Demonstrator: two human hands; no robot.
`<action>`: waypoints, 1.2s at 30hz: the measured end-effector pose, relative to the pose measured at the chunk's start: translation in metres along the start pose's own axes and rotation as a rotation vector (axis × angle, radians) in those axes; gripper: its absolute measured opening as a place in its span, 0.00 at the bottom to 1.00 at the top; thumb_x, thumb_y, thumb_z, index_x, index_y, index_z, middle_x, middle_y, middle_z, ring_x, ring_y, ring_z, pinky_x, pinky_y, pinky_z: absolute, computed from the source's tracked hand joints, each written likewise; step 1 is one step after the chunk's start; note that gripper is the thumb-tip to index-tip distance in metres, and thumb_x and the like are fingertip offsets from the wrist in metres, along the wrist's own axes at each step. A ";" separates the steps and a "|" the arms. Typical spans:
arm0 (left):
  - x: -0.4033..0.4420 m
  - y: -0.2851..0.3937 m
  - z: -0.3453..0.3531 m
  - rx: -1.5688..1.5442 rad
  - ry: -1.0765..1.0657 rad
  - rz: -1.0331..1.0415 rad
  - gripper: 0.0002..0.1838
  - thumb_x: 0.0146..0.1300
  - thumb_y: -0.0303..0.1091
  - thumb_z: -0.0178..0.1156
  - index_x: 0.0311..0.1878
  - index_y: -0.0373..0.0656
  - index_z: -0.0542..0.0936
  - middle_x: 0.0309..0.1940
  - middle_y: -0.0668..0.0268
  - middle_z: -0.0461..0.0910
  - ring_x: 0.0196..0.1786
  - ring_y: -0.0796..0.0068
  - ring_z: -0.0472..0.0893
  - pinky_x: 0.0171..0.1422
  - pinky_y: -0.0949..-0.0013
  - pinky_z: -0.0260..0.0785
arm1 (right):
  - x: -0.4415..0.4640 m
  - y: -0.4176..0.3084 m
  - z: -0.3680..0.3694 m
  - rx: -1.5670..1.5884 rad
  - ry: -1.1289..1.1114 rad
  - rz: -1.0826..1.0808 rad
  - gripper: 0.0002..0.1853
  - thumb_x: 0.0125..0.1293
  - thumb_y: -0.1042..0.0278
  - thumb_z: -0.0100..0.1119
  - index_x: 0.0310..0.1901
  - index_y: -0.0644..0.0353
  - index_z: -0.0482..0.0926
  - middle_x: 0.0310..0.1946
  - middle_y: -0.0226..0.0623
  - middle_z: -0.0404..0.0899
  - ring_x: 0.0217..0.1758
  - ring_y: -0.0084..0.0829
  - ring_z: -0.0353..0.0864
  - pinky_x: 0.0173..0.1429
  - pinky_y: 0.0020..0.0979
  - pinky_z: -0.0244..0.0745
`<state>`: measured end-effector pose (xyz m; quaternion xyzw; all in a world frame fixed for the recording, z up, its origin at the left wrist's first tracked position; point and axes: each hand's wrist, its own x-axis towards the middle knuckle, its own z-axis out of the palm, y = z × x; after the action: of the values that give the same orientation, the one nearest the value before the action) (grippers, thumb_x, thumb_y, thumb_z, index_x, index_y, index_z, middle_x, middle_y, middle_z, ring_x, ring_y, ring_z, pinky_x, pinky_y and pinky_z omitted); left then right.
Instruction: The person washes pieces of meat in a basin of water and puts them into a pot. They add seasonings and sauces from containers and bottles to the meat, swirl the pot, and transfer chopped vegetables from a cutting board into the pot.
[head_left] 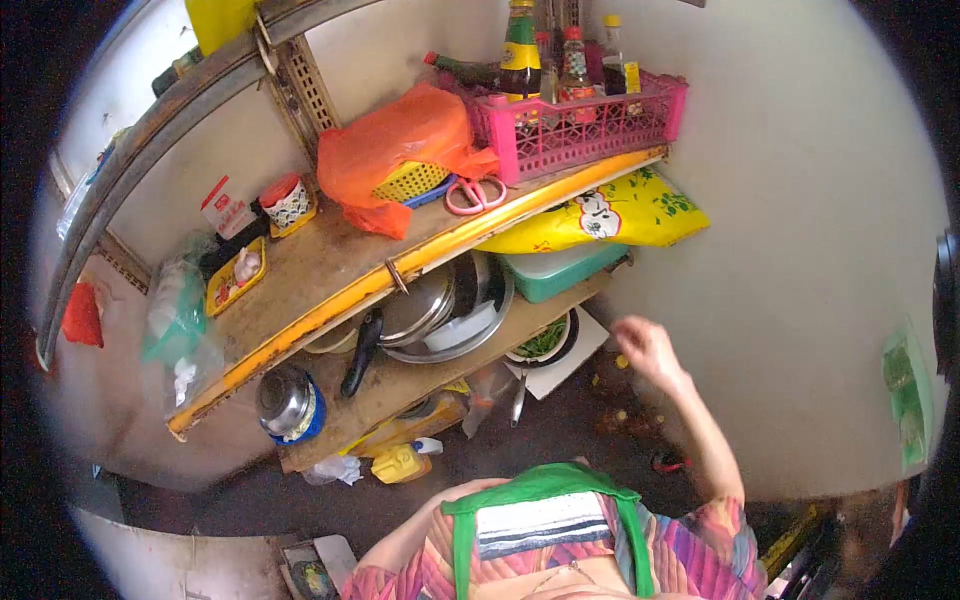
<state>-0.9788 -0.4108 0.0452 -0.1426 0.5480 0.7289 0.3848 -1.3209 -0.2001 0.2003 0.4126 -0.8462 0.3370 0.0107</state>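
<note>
My right hand (648, 352) is raised at the right, beside the end of the shelves, with its fingers curled in. Whatever it may hold is hidden. A small yellow spot shows just under its fingertips; I cannot tell whether it is in the hand or behind it. Nearest to this hand is a bowl of green vegetables (543, 343) on a white board (574, 366), low down by the lower shelf. My left arm bends behind the green apron (545, 483), and the left hand is out of sight.
The upper shelf (300, 270) carries a pink crate (600, 127) of bottles, pink-handled scissors (476, 196) and an orange bag (400, 135). Below it are a yellow packet (610, 215), a teal container (563, 272) and a pan lid (418, 305). A yellow jug (398, 463) stands lower. A wall rises at right.
</note>
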 end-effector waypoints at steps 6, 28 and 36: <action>-0.001 -0.012 -0.028 -0.164 0.153 -0.008 0.30 0.63 0.51 0.56 0.60 0.38 0.67 0.57 0.59 0.70 0.58 0.68 0.69 0.62 0.71 0.60 | 0.126 -0.045 -0.068 0.208 0.231 -0.245 0.07 0.62 0.74 0.53 0.40 0.65 0.77 0.25 0.34 0.77 0.23 0.20 0.73 0.29 0.23 0.70; 0.091 0.016 -0.046 -0.468 0.735 0.037 0.23 0.63 0.46 0.57 0.52 0.38 0.71 0.49 0.61 0.75 0.49 0.70 0.74 0.53 0.70 0.66 | 0.505 0.050 -0.187 0.226 0.454 -0.172 0.28 0.50 0.47 0.67 0.39 0.68 0.79 0.24 0.37 0.81 0.27 0.28 0.81 0.34 0.33 0.75; 0.099 0.002 -0.072 -0.454 0.764 0.027 0.20 0.63 0.45 0.57 0.50 0.39 0.73 0.46 0.62 0.77 0.46 0.71 0.76 0.50 0.69 0.68 | 0.425 0.008 -0.211 0.272 0.936 -0.418 0.21 0.51 0.48 0.66 0.36 0.59 0.81 0.28 0.44 0.81 0.36 0.41 0.83 0.39 0.38 0.76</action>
<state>-1.0615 -0.4367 -0.0416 -0.4754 0.4785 0.7308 0.1041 -1.6615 -0.3678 0.4848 0.3755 -0.5993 0.5826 0.4005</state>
